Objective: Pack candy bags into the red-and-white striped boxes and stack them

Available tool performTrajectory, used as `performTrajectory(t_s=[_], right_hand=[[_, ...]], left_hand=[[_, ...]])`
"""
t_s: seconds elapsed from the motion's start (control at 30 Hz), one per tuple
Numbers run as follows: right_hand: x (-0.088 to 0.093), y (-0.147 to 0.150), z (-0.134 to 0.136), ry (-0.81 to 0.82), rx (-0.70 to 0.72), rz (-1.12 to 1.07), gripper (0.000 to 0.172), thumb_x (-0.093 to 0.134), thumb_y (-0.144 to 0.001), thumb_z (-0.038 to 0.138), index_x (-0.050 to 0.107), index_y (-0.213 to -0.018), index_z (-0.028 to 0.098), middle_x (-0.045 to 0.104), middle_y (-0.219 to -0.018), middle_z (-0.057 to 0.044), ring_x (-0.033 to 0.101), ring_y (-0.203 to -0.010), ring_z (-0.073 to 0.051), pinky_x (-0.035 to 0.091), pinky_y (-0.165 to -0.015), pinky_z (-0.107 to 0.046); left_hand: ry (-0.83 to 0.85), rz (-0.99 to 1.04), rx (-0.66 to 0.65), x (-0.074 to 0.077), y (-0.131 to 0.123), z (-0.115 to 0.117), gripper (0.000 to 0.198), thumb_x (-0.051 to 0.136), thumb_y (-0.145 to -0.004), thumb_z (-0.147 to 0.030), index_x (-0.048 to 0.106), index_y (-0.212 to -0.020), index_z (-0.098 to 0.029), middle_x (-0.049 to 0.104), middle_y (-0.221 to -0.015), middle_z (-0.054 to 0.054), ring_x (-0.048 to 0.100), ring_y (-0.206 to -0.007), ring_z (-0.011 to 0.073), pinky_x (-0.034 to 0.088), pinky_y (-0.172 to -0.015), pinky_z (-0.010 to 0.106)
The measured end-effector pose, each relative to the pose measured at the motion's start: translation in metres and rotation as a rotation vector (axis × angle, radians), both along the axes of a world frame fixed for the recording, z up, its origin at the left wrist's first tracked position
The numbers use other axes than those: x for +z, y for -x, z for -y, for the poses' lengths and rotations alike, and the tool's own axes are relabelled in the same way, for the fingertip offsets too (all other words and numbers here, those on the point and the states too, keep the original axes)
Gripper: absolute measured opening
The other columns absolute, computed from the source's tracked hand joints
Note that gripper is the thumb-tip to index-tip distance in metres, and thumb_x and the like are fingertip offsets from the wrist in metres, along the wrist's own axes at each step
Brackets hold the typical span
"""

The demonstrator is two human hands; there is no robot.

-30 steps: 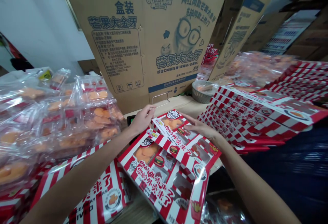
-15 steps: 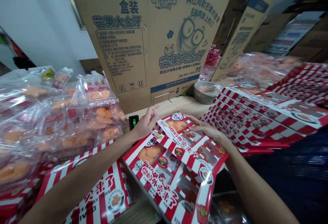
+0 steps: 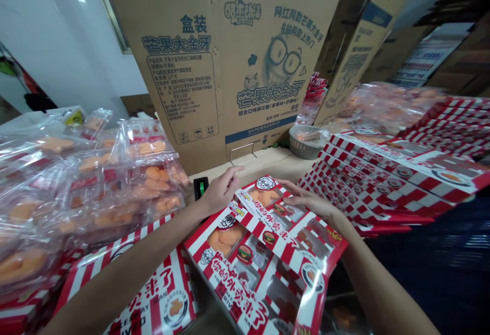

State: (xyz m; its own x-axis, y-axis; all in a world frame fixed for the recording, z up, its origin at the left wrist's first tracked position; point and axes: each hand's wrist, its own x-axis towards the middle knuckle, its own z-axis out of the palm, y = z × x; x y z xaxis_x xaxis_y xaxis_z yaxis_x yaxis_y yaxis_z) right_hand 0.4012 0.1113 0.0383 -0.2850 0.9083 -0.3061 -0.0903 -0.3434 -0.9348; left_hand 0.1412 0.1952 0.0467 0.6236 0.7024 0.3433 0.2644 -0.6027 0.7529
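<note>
left bags: clear bags (image 3: pixel 88 171) of orange snacks (image 3: pixel 155 173), piled just beside left hand
left hand (image 3: pixel 221 190): fingers (image 3: pixel 233 171) open and spread, heel at box edge
behind: upright cardboard carton (image 3: pixel 245 120)
box (image 3: pixel 264 258): red-and-white window box, tilted between both hands, above worktop (image 3: pixel 264 164)
right hand (image 3: pixel 312 205): fingers (image 3: pixel 294 188) open, flat on box top, no grip
right stack: red-striped boxes (image 3: pixel 383 182), fanned out, near right hand

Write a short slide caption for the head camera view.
Left hand and right hand at a red-and-white box, beside stacked boxes and clear bags of orange sweets.
</note>
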Motion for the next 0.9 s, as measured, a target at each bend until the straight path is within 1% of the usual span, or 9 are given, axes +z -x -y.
performTrajectory(t_s=[0.1,0.23,0.37,0.43,0.5,0.57,0.63,0.77,0.9], right_hand=[[-0.002,0.002,-0.005,0.030,0.052,-0.026,0.065,0.065,-0.073,0.022,0.035,-0.129,0.032,0.058,-0.123,-0.003,0.067,-0.090,-0.021,0.055,-0.075,-0.035],[0.001,0.007,-0.015,0.058,0.126,-0.025,0.063,0.067,-0.071,0.020,0.039,-0.127,0.029,0.059,-0.121,-0.003,0.067,-0.090,-0.018,0.055,-0.076,-0.033],[0.005,0.012,-0.025,0.074,0.189,-0.013,0.065,0.070,-0.067,0.016,0.043,-0.125,0.028,0.059,-0.121,-0.004,0.066,-0.089,-0.018,0.056,-0.075,-0.032],[0.008,0.013,-0.027,0.085,0.207,-0.007,0.066,0.069,-0.067,0.015,0.042,-0.126,0.027,0.061,-0.117,-0.004,0.067,-0.087,-0.018,0.056,-0.073,-0.031],[0.009,0.013,-0.028,0.093,0.209,-0.015,0.068,0.068,-0.067,0.014,0.040,-0.128,0.026,0.062,-0.116,-0.005,0.067,-0.086,-0.017,0.056,-0.072,-0.030],[0.011,0.014,-0.028,0.108,0.200,-0.032,0.071,0.068,-0.067,0.013,0.038,-0.130,0.026,0.062,-0.116,-0.005,0.067,-0.085,-0.016,0.056,-0.072,-0.029],[0.011,0.015,-0.028,0.126,0.191,-0.040,0.072,0.068,-0.067,0.012,0.038,-0.131,0.026,0.062,-0.116,-0.005,0.067,-0.085,-0.015,0.055,-0.072,-0.027],[0.012,0.022,-0.027,0.120,0.171,-0.014,0.070,0.069,-0.069,0.016,0.040,-0.131,0.028,0.061,-0.119,-0.004,0.066,-0.088,-0.015,0.055,-0.075,-0.026],[0.012,0.030,-0.023,0.115,0.225,0.059,0.077,0.071,-0.071,0.025,0.033,-0.138,0.029,0.060,-0.122,-0.005,0.065,-0.094,-0.018,0.055,-0.079,-0.028]], left_hand=[[-0.019,0.011,0.033,-0.002,0.001,0.001,0.032,0.032,-0.092,-0.029,0.042,-0.120,-0.016,0.046,-0.064,-0.004,0.047,-0.056,0.0116,0.038,-0.058,0.025],[-0.035,-0.003,0.056,-0.003,0.005,0.003,0.032,0.032,-0.092,-0.030,0.042,-0.119,-0.017,0.043,-0.059,-0.005,0.046,-0.053,0.0115,0.038,-0.056,0.024],[-0.042,-0.067,0.051,0.004,0.006,0.006,0.030,0.029,-0.093,-0.030,0.048,-0.112,-0.017,0.049,-0.063,-0.003,0.043,-0.052,0.0110,0.037,-0.055,0.024],[-0.048,-0.113,0.005,0.013,0.008,0.008,0.027,0.036,-0.090,-0.033,0.055,-0.102,-0.018,0.056,-0.075,0.001,0.050,-0.063,0.0132,0.042,-0.063,0.027],[-0.071,-0.241,-0.104,0.022,0.014,0.012,0.027,0.052,-0.082,-0.042,0.060,-0.098,-0.021,0.060,-0.092,0.005,0.055,-0.085,0.0201,0.043,-0.079,0.035],[-0.108,-0.412,-0.213,0.027,0.023,0.016,0.051,0.068,-0.067,-0.050,0.058,-0.110,-0.025,0.057,-0.110,0.008,0.049,-0.106,0.0296,0.039,-0.092,0.045],[-0.118,-0.509,-0.237,0.025,0.033,0.021,0.071,0.072,-0.062,-0.050,0.048,-0.124,-0.028,0.050,-0.123,0.010,0.044,-0.113,0.0339,0.037,-0.095,0.048],[-0.034,-0.424,-0.223,0.011,0.043,0.026,0.052,0.058,-0.079,-0.035,0.042,-0.127,-0.024,0.045,-0.127,0.012,0.051,-0.108,0.0274,0.044,-0.090,0.038],[-0.021,-0.379,-0.278,0.005,0.042,0.021,0.045,0.064,-0.075,-0.040,0.049,-0.114,-0.024,0.046,-0.127,0.010,0.052,-0.109,0.0269,0.045,-0.090,0.036]])
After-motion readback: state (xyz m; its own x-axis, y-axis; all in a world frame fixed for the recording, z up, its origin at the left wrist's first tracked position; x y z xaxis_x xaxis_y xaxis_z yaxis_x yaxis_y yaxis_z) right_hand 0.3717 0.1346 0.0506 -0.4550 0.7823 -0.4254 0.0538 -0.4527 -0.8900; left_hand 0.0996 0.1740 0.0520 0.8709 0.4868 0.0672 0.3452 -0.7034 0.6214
